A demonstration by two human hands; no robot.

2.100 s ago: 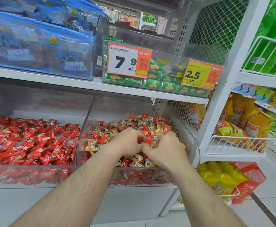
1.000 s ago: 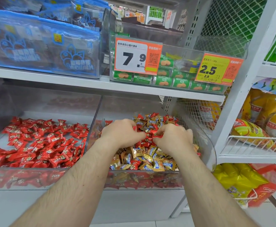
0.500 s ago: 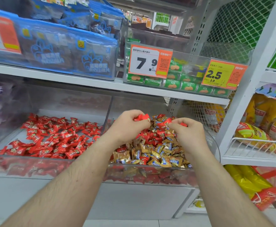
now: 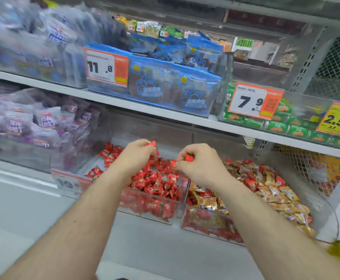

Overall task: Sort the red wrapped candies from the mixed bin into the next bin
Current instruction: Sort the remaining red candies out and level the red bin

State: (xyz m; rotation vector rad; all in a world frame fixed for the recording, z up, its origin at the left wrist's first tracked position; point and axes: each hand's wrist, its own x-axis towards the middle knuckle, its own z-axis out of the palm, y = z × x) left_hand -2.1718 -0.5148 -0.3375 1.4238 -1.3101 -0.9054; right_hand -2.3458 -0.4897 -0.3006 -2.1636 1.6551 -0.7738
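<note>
Scene: a person at a white shop shelf, both bare forearms reaching over two clear plastic bins side by side.
Left hand: the left hand is curled, its fingers pinching a small red wrapped candy, raised over the clear bin of all-red candies.
Right hand: the right hand is likewise clamped on a second red wrapped candy, held above the inner edge of that red bin, just beside the divider.
Mixed bin: the clear curved-front bin of red and gold wrapped candies sits to the right, touching the red bin; plenty of red wrappers show among the gold ones.
Step in hand: the carry-over looks finished and the drop is due (both candies appear to be over the target bin, not yet let go).
Next move: it calls for opening the fingers so each candy falls clear of the divider, then reaching back right for more red ones.
Surroundings: orange price tags and blue snack packs on the shelf above; the left of the view is blurred.
</note>
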